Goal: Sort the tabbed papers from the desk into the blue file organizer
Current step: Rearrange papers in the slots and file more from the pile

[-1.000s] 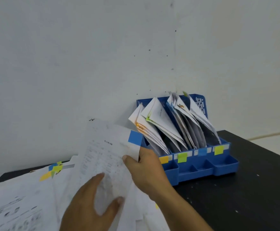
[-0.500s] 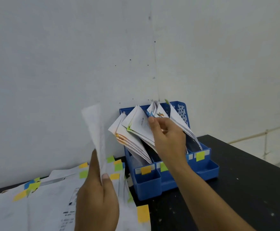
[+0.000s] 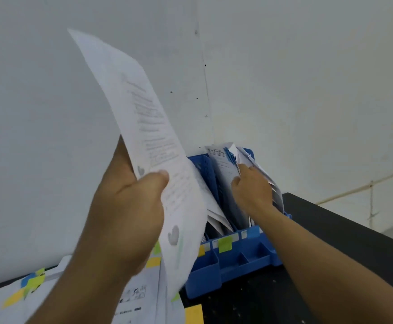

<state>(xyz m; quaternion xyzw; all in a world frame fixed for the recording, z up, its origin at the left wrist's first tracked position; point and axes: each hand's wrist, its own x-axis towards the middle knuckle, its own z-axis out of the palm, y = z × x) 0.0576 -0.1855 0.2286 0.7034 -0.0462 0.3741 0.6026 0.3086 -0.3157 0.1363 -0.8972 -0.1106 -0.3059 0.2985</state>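
A plain office or study corner: a black desk [image 3: 345, 230] set against bare white walls [image 3: 307, 78], strewn with printed sheets [image 3: 50, 300] flagged by coloured sticky tabs, and a blue file organizer [image 3: 244, 258] packed with filed, colour-labelled papers standing in the corner.

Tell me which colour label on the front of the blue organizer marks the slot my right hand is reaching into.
The blue label: it sits directly below the right hand, under the forearm. The green label marks the next slot left.
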